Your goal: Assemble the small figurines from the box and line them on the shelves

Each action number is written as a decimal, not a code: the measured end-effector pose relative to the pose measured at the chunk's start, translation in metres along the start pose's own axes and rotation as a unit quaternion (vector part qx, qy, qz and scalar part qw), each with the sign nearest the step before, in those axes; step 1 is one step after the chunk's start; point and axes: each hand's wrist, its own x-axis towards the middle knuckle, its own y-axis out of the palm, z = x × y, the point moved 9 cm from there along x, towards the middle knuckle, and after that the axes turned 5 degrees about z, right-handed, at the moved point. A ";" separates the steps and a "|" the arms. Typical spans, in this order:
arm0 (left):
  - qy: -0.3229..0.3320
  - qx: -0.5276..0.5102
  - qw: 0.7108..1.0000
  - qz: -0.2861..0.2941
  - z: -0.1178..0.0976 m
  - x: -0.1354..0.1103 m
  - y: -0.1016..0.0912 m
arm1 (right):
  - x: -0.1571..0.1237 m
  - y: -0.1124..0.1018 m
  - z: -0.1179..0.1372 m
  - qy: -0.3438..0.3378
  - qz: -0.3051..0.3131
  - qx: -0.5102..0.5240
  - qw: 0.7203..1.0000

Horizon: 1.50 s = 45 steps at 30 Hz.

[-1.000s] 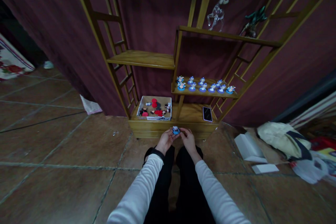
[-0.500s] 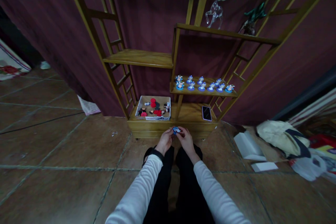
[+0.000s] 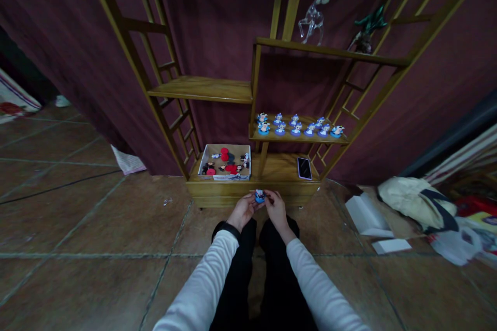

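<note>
Head view: blue-based figurine [image 3: 259, 196] sits low in front of the shelf base [image 3: 225, 189]. Left hand [image 3: 243, 210] and right hand [image 3: 276, 207] both pinch it at the fingertips from opposite sides, probably for steadiness. Parts box [image 3: 225, 161] at 11 o'clock, reachable. Matching figurines [image 3: 297, 127] lined up at 1 o'clock. Phone [image 3: 304, 167] at 2 o'clock.

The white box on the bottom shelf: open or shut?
Open: the box shows no lid, and red and black pieces lie inside.
</note>
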 end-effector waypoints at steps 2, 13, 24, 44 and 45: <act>-0.003 -0.007 1.000 -0.005 0.000 0.001 -0.002 | 0.000 -0.002 -0.003 0.004 -0.011 -0.001 1.000; 0.009 0.029 1.000 0.005 -0.003 0.001 -0.001 | -0.002 0.008 0.012 0.006 0.033 -0.019 0.999; 0.018 0.099 0.995 -0.008 -0.006 0.002 -0.001 | 0.000 0.004 0.024 0.014 0.031 -0.062 0.998; -0.036 0.165 0.985 -0.026 -0.012 -0.012 0.017 | -0.005 -0.019 0.013 0.039 0.006 -0.022 0.999; -0.037 0.175 0.984 -0.019 -0.013 -0.015 0.020 | -0.006 -0.020 0.011 0.043 -0.003 0.001 0.999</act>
